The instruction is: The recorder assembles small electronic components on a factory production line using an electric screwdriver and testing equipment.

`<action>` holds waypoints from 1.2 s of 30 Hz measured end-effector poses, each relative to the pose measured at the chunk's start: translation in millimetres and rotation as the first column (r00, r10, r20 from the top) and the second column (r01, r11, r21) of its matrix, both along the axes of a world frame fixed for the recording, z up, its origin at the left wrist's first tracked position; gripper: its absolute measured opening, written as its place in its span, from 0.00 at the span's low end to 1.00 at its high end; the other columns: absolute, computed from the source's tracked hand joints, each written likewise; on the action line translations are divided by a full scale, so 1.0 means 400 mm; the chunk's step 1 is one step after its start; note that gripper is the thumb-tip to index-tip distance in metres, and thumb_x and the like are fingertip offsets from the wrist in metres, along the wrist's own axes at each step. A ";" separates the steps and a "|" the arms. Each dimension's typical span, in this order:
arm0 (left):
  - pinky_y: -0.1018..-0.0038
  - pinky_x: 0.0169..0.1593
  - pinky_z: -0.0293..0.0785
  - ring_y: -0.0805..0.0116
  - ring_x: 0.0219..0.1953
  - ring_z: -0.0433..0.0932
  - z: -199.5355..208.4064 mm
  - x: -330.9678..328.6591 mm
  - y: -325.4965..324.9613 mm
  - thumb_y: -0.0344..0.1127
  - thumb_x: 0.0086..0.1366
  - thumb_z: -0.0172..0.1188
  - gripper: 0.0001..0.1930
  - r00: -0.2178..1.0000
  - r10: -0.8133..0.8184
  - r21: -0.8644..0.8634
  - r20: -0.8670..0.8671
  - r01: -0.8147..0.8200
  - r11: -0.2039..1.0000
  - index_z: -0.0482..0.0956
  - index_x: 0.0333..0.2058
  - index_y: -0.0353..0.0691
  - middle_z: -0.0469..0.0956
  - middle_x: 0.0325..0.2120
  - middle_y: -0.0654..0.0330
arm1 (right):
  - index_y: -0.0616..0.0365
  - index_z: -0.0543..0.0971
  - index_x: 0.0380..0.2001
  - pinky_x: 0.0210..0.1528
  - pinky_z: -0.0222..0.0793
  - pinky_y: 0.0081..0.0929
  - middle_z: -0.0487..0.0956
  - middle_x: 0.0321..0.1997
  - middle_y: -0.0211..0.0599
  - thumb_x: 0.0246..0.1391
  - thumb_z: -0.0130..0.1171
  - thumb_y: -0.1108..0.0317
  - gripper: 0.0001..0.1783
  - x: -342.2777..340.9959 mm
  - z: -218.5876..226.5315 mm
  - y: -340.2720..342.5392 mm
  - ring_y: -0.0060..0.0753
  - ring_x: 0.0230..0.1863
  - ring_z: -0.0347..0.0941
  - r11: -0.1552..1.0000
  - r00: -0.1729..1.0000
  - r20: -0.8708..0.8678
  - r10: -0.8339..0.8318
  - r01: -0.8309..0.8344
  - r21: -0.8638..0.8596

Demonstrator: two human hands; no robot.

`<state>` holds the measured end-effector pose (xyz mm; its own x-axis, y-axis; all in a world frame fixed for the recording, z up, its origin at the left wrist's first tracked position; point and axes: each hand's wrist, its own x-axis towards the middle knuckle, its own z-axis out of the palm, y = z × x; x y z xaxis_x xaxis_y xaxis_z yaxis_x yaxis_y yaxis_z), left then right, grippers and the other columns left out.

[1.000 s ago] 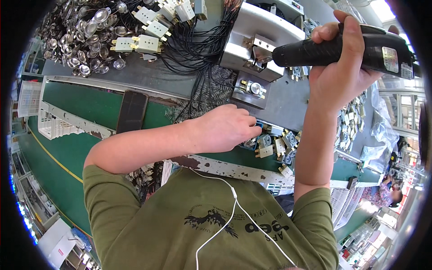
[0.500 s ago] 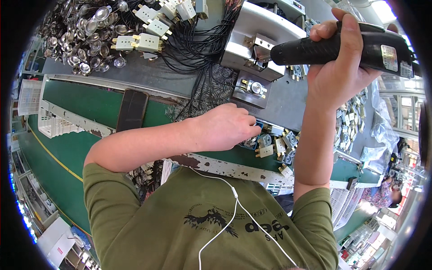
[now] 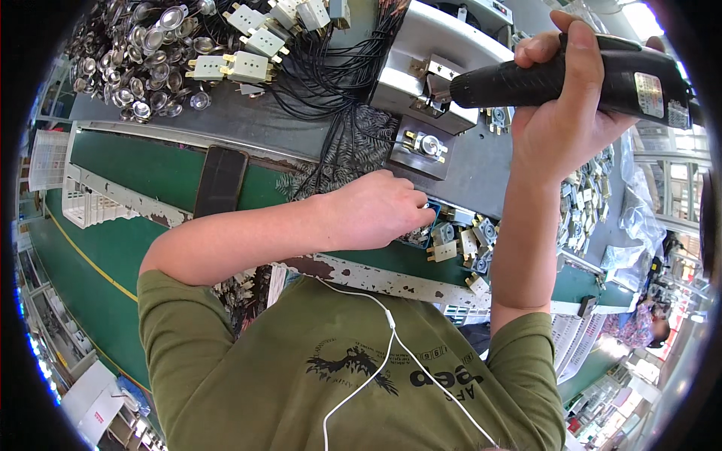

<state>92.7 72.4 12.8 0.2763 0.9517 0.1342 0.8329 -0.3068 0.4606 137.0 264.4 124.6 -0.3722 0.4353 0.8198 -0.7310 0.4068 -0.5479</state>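
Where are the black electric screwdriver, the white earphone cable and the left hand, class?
Black electric screwdriver (image 3: 620,74): head view, body.
White earphone cable (image 3: 390,319): head view, splitter junction.
Left hand (image 3: 376,213): head view, back of hand.

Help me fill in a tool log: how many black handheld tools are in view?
1: the black handheld tool, gripped in the right hand, its front end at the silver metal fixture. Others could be hidden in the clutter.

The right hand (image 3: 562,128) and black power tool (image 3: 508,87) have edged slightly left, toward the metal holder (image 3: 440,37); the white earphone cord (image 3: 389,319) has swung slightly.
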 end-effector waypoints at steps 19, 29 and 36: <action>0.61 0.43 0.77 0.58 0.40 0.79 0.007 -0.010 -0.017 0.27 0.59 0.60 0.13 0.995 0.089 -0.070 0.042 -0.086 0.994 0.80 0.44 0.41 0.77 0.34 0.58 | 0.67 0.68 0.59 0.40 0.78 0.29 0.82 0.45 0.47 0.56 0.66 0.74 0.29 -0.030 0.023 -0.114 0.35 0.41 0.83 0.929 0.930 0.004 -0.367 0.367 0.043; 0.62 0.42 0.78 0.59 0.38 0.82 0.000 -0.005 -0.019 0.28 0.58 0.61 0.08 0.998 0.068 -0.009 0.006 -0.068 0.998 0.77 0.37 0.39 0.78 0.31 0.60 | 0.69 0.77 0.46 0.23 0.73 0.25 0.80 0.36 0.44 0.63 0.61 0.70 0.14 -0.011 0.017 -0.072 0.25 0.23 0.75 0.932 0.943 0.109 -0.314 0.328 -0.155; 0.61 0.43 0.80 0.58 0.39 0.82 0.011 -0.013 -0.020 0.28 0.57 0.62 0.08 0.997 0.069 -0.026 0.021 -0.068 0.997 0.77 0.36 0.38 0.79 0.31 0.58 | 0.64 0.66 0.64 0.25 0.75 0.25 0.79 0.37 0.43 0.64 0.60 0.71 0.27 -0.029 0.018 -0.081 0.24 0.25 0.75 0.935 0.933 0.096 -0.346 0.351 -0.039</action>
